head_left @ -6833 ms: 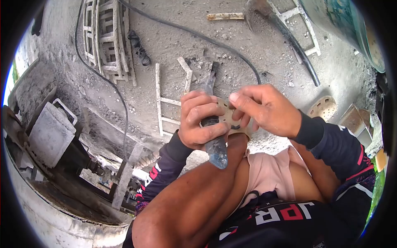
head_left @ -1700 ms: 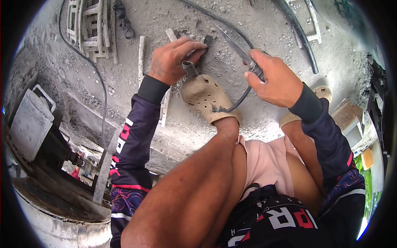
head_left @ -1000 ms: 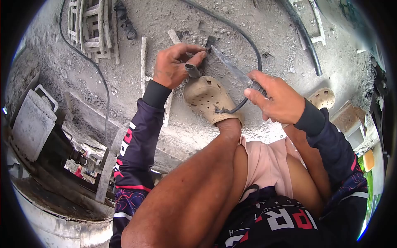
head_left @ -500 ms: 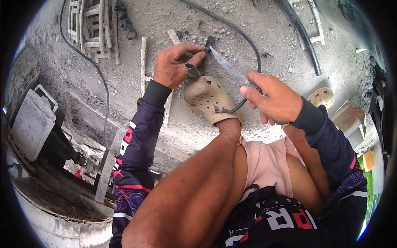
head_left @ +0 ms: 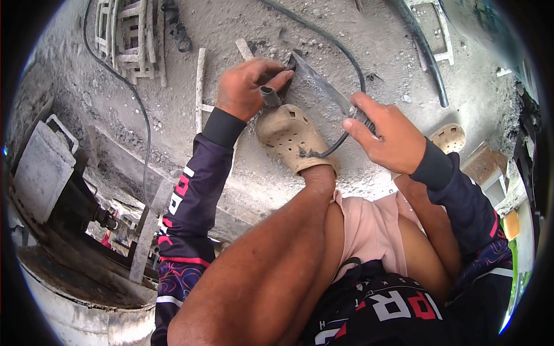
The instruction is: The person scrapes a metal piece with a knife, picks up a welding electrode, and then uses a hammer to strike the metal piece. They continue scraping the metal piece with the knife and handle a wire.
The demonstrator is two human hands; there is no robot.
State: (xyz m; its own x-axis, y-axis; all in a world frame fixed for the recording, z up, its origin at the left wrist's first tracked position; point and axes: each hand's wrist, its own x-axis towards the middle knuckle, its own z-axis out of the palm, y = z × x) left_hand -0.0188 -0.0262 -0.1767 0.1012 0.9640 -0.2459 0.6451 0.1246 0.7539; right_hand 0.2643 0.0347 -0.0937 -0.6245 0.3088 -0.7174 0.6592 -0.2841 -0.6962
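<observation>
My left hand is closed on a dark rubbery strip, its near end curled like a tube. The strip's far end pokes out past my fingertips. In my right hand is a knife, its handle wrapped by my fingers. The grey blade points up and left, and its tip is at the strip's far end; whether it touches cannot be made out. Just below the strip is a tan clog on my foot, with a dark patch near its heel strap.
A black hose curves across the dusty ground behind the knife. A thicker black pipe lies at upper right. Whitish frames are stacked at upper left. A metal drum stands at lower left.
The knife's tip has moved up a little along the strip's far end, and its blade now lies at a steeper slant. My right hand has shifted slightly right; my left hand stays nearly still.
</observation>
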